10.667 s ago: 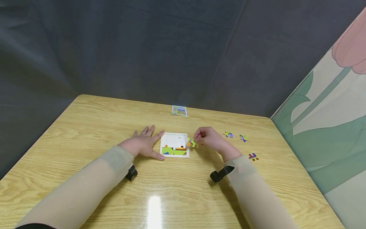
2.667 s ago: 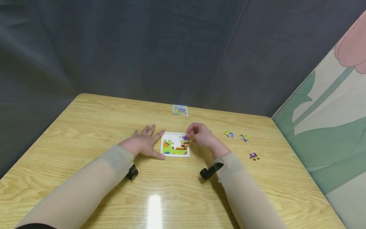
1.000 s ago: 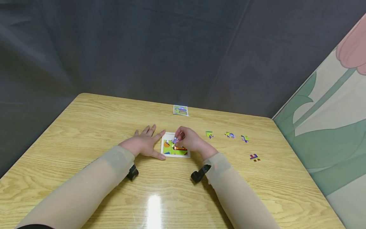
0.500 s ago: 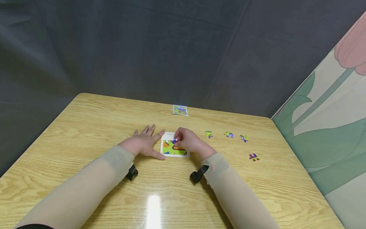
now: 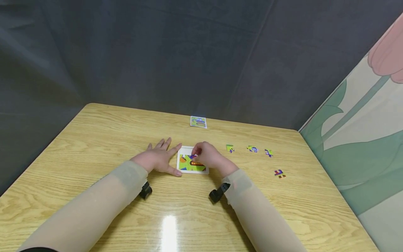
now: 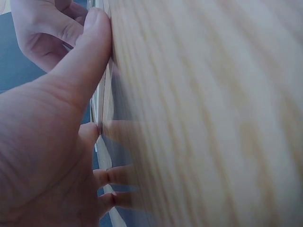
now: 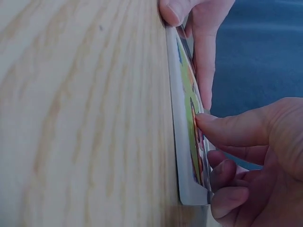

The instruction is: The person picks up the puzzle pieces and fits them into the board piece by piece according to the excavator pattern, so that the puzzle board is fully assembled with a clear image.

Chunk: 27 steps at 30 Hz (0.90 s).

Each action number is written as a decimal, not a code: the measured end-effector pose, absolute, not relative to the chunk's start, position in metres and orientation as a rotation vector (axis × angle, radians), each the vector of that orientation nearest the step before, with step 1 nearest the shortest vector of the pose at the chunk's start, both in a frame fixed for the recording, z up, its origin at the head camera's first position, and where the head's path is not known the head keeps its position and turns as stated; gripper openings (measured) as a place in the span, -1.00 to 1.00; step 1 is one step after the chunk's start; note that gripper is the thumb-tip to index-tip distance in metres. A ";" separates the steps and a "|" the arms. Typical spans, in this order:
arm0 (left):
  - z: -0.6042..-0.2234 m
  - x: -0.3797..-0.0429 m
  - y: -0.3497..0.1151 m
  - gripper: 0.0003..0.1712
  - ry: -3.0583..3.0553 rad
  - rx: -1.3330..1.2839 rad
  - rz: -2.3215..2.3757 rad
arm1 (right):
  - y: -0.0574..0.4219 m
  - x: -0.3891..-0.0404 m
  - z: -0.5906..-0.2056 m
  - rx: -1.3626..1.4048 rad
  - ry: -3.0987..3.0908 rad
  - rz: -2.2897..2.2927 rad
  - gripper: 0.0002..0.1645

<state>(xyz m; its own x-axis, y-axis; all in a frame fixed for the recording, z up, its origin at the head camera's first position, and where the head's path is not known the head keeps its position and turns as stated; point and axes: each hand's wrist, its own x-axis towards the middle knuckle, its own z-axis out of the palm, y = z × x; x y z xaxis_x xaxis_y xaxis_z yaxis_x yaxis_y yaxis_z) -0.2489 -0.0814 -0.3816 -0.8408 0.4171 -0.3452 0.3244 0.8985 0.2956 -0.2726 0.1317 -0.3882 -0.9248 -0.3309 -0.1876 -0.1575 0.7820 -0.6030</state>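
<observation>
A small white-framed jigsaw board (image 5: 192, 172) lies on the table, its lower part filled with green and orange pieces. My left hand (image 5: 157, 159) is spread flat, the thumb and index finger touching the board's left edge. My right hand (image 5: 207, 154) is over the board, thumb and index finger pinching a purple puzzle piece (image 5: 191, 156), mostly hidden under the fingers. In the right wrist view the right thumb (image 7: 227, 127) bears on the picture inside the white rim, with the other fingers curled.
Loose puzzle pieces lie right of the board: a green one (image 5: 230, 148), two more with blue (image 5: 252, 149) and purple (image 5: 269, 153), and a red-purple one (image 5: 279, 173). A small picture card (image 5: 198, 122) lies near the table's back edge, before a dark curtain (image 5: 195, 59).
The orange-green piece, earlier in my right hand, now sits in the board. My right hand has since brought a purple piece from the board's right side to its middle and lowered it. Left hand unmoved.
</observation>
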 end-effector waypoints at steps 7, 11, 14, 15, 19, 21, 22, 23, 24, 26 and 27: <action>-0.382 -0.249 -0.082 0.36 2.653 0.536 0.309 | 0.134 -0.270 -0.387 -0.364 2.681 -0.945 -0.86; -0.383 -0.248 -0.081 0.37 2.645 0.531 0.319 | 0.145 -0.268 -0.385 -0.373 2.681 -1.015 -0.86; -0.384 -0.248 -0.081 0.39 2.639 0.530 0.328 | 0.161 -0.267 -0.384 -0.375 2.704 -1.057 -0.84; -0.384 -0.248 -0.082 0.39 2.638 0.529 0.329 | 0.168 -0.266 -0.383 -0.376 2.712 -1.072 -0.83; -0.385 -0.249 -0.082 0.39 2.639 0.535 0.333 | 0.200 -0.266 -0.382 -0.358 2.738 -1.124 -0.81; -0.386 -0.249 -0.082 0.38 2.644 0.540 0.332 | 0.218 -0.264 -0.380 -0.342 2.742 -1.147 -0.79; -0.386 -0.249 -0.082 0.38 2.647 0.541 0.330 | 0.227 -0.262 -0.379 -0.338 2.740 -1.156 -0.78; -0.386 -0.249 -0.082 0.38 2.649 0.542 0.327 | 0.236 -0.260 -0.378 -0.333 2.739 -1.161 -0.78; -0.386 -0.249 -0.083 0.37 2.649 0.545 0.329 | 0.245 -0.258 -0.377 -0.326 2.741 -1.160 -0.77; -0.385 -0.248 -0.083 0.37 2.651 0.551 0.329 | 0.262 -0.253 -0.374 -0.315 2.749 -1.138 -0.75; -0.385 -0.248 -0.084 0.37 2.651 0.552 0.327 | 0.270 -0.251 -0.372 -0.313 2.751 -1.129 -0.74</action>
